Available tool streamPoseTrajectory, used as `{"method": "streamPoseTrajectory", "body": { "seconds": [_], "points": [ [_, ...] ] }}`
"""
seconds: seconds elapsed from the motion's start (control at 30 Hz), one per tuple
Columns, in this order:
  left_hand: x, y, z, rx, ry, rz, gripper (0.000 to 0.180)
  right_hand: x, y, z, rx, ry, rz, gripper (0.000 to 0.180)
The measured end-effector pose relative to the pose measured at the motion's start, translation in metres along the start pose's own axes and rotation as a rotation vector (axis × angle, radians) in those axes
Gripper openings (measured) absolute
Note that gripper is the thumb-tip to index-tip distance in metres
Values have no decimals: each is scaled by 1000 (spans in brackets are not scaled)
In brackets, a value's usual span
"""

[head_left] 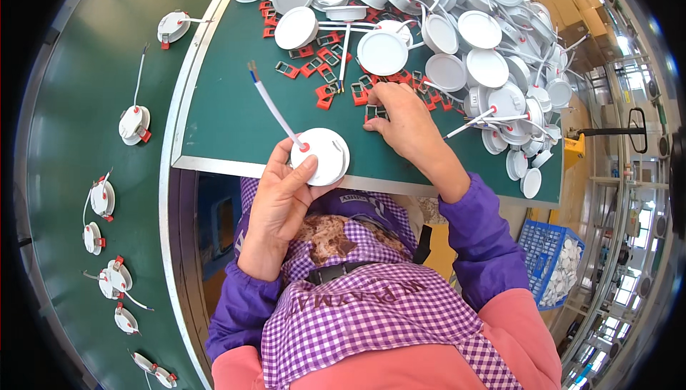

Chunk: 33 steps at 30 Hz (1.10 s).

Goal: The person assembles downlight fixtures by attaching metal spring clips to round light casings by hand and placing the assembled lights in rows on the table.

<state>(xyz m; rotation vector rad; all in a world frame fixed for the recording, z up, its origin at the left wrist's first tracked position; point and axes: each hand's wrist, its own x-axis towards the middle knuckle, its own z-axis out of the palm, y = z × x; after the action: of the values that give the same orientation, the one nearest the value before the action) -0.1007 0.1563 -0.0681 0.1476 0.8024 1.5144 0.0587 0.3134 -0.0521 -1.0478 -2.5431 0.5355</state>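
Observation:
My left hand (pixel 274 200) grips a round white downlight (pixel 323 158) by its rim, over the near edge of the green table. Its back faces up, and a white cable (pixel 275 110) with bare wire ends rises from a red grommet. No red clip shows on this light. To the right, my right hand (pixel 406 124) pinches a small red-and-metal spring clip (pixel 374 112) at the tabletop. Similar loose clips (pixel 325 95) lie scattered just beyond my fingers. Behind them, a large heap of white downlights (pixel 479 30) covers the far and right part of the table.
A green conveyor belt (pixel 78 147) runs along the left, carrying several downlights (pixel 133 125) with red clips. The table's metal edge (pixel 286 170) is close to me. At the right are a blue crate (pixel 534 250) of white parts, a yellow bin (pixel 574 150) and cardboard boxes (pixel 561 10).

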Motion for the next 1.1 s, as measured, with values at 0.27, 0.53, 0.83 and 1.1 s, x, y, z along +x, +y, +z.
{"method": "streamPoseTrajectory", "body": {
  "seconds": [0.27,0.53,0.83,1.1],
  "points": [
    [2,-4,3,71,10,45,37,-8,-25,2,629,67,267,15],
    [5,-11,7,169,100,198,36,-27,-59,15,550,195,162,12],
    [10,-16,2,220,101,316,34,-32,-61,18,587,194,133,11],
    [12,-15,0,260,60,338,31,-31,-64,22,663,189,217,8]
  ]
}}
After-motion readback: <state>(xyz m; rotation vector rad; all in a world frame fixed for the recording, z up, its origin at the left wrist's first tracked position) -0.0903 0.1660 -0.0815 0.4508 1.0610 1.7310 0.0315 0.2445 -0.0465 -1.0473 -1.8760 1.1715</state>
